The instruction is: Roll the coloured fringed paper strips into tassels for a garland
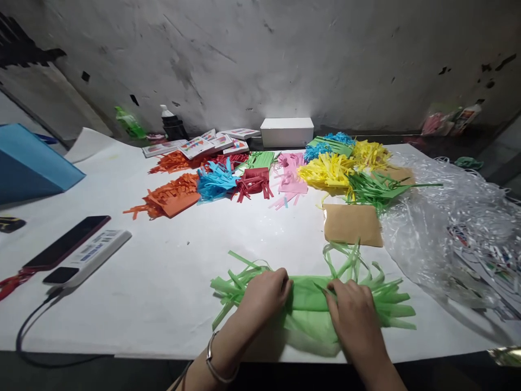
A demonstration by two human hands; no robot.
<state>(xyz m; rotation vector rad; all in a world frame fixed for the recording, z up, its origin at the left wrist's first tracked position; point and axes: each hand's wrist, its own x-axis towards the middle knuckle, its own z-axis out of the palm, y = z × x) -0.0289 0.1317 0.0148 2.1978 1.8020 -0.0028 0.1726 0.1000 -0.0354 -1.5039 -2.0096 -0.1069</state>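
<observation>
Light green fringed tissue paper (pixel 307 293) lies near the table's front edge, cut strips spreading out at both ends and a folded band across its middle. My left hand (pixel 264 293) is closed on the left part of this band, its fingertips curled at the fold. On the right part, my right hand (pixel 353 307) grips the same paper with thumb and fingers together. A narrow green tip sticks up beside the right thumb. Part of the tissue is hidden under both hands. Just beyond the right hand lies a brown paper packet (pixel 353 224).
Behind stand bundles of fringed paper: orange (pixel 175 196), blue (pixel 217 179), pink (pixel 293 172), yellow (pixel 329 171) and dark green (pixel 376 190). A white box (pixel 287 133) is at the wall. Clear plastic wrap (pixel 443 233) heaps at right. A phone (pixel 67 243) and power strip (pixel 91 258) lie left.
</observation>
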